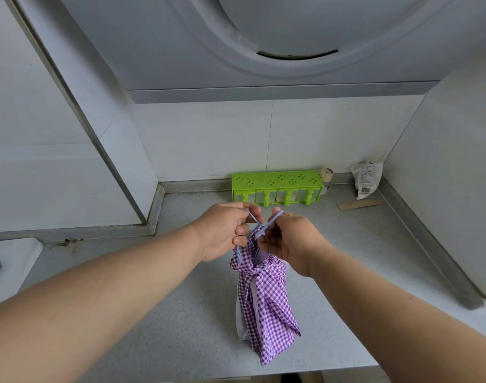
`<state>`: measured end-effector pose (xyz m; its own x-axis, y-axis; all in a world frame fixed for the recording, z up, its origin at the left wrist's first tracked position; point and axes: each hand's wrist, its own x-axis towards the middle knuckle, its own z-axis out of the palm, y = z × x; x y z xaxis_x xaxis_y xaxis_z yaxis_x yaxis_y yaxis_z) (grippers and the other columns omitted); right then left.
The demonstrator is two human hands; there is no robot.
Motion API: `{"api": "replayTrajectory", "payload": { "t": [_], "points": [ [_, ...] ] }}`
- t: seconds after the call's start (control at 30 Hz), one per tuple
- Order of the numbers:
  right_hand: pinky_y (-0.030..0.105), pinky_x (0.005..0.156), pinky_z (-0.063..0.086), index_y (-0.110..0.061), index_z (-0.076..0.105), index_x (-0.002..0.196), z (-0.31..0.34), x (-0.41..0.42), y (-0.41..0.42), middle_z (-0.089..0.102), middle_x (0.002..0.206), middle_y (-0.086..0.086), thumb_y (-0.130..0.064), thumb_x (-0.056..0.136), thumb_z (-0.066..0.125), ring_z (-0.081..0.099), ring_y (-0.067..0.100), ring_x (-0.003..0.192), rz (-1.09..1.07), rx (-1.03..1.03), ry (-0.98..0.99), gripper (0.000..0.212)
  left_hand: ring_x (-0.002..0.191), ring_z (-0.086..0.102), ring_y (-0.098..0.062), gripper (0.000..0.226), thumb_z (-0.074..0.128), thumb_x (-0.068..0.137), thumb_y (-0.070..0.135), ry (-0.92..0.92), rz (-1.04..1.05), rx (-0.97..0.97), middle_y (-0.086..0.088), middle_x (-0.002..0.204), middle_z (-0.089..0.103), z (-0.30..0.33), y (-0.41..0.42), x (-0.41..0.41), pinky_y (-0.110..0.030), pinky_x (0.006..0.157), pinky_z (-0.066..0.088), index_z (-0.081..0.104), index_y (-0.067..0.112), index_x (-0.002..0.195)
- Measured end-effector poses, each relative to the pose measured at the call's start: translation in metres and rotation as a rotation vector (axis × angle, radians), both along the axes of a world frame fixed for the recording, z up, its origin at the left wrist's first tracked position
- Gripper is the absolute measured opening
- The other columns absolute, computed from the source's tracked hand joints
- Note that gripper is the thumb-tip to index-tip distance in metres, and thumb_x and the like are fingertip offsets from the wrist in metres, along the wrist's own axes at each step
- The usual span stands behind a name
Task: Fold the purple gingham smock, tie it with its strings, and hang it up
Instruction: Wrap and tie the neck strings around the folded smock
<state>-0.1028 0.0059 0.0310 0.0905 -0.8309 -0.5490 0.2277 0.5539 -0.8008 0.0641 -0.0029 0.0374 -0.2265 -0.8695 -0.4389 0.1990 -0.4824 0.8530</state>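
The purple gingham smock hangs as a folded bundle above the grey counter, cinched near its top. Pale lilac strings run up from the bundle and cross between my hands. My left hand pinches one string end with curled fingers at the upper left of the bundle. My right hand pinches the other string end at the upper right. Both hands hold the bundle up by the strings.
A green spice rack stands against the back wall, with a small jar and a crumpled white packet to its right. A brown strip lies on the counter. A range hood hangs overhead. White tiled walls close in both sides.
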Motion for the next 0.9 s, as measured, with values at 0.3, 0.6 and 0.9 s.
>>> {"api": "replayTrajectory", "payload": {
  "t": [0.3,0.6,0.9],
  "points": [
    [0.033,0.059,0.032,-0.02,0.039,0.065,0.003,0.004,-0.004,0.049,0.068,0.006,-0.024,0.092,0.035,0.04,0.022,0.058,0.049,0.199,-0.072,0.027,0.052,0.027,-0.01,0.024,0.038,0.113,0.009,-0.014,-0.09,0.108,0.002,0.064,0.048,-0.008,0.005,-0.016,-0.021,0.045,0.021,0.059,0.014,0.104],
    [0.029,0.061,0.053,-0.005,0.068,0.113,-0.01,0.007,0.001,0.055,0.071,0.007,-0.008,0.107,0.05,0.054,0.015,0.061,-0.04,-0.191,0.159,0.019,0.054,0.021,-0.013,0.025,0.03,0.097,0.003,0.002,-0.122,0.206,0.002,0.064,0.032,-0.007,-0.01,-0.016,-0.025,0.046,0.02,0.046,0.017,0.109],
    [0.043,0.067,0.065,-0.019,0.076,0.104,-0.01,-0.004,0.0,0.077,0.089,0.002,-0.015,0.101,0.062,0.075,0.023,0.078,0.167,-0.468,0.565,0.015,0.054,0.025,-0.013,0.024,0.031,0.099,0.027,0.056,-0.206,0.28,0.003,0.065,0.03,-0.008,-0.013,-0.019,-0.025,0.047,0.023,0.052,0.019,0.092]
  ]
}}
